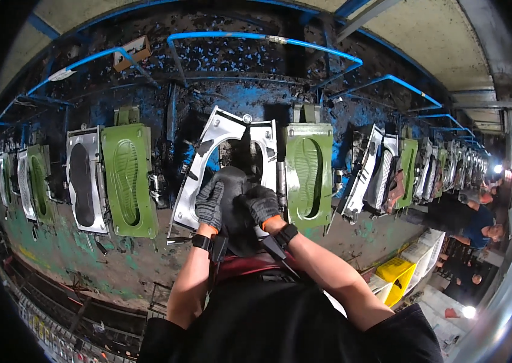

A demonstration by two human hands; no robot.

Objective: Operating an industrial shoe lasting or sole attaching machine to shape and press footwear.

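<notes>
Both my hands wear dark grey knit gloves with orange cuffs. They close on a black shoe-shaped piece (235,206), my left hand (211,204) at its left side and my right hand (260,207) at its right. The piece has a rounded far end; its exact kind is unclear. Just beyond it stands a silver metal mould (189,189), its two side parts spread apart at an angle. To the right of the mould, a green mould plate (309,172) shows a sole-shaped recess. My fingertips are partly hidden by the piece.
More moulds line the bench both ways, including a green plate (127,181) and a silver mould with a dark sole (84,181) at left. Blue rails (262,36) run behind. At right are a yellow crate (396,279) and a person (480,224).
</notes>
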